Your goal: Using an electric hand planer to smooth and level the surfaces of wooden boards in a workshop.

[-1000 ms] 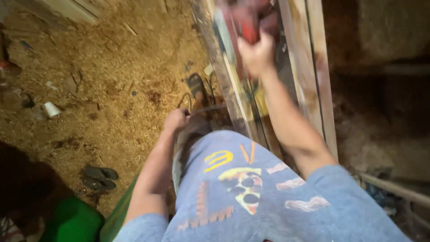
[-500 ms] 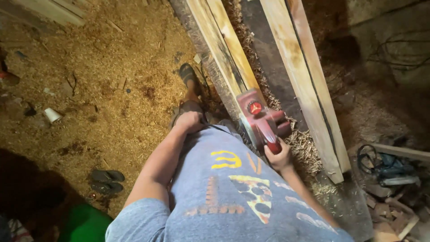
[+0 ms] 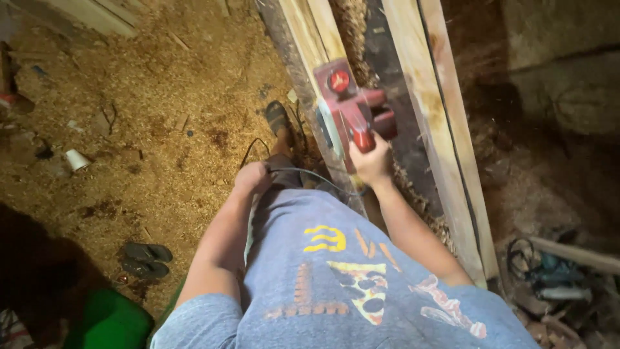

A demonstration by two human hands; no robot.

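My right hand [image 3: 371, 161] grips the rear handle of a red electric planer [image 3: 349, 106] that rests on a long pale wooden plank [image 3: 316, 39]. The plank runs away from me on a dark bench, beside a second pale plank [image 3: 439, 129]. My left hand [image 3: 252, 176] hangs by my hip with its fingers curled around the planer's thin cord [image 3: 303, 174]. My grey printed shirt fills the lower middle of the view.
Sawdust covers the floor [image 3: 161, 97]. A pair of dark sandals [image 3: 145, 258] lies at lower left near a green container [image 3: 110, 320]. A small white cup [image 3: 76, 159] sits at left. Power tools and cables [image 3: 549, 271] lie at lower right. My sandalled foot [image 3: 278, 119] stands by the bench.
My right hand pulled the planer back toward me along the plank, then pushed it forward again. My left hand stayed at my hip.
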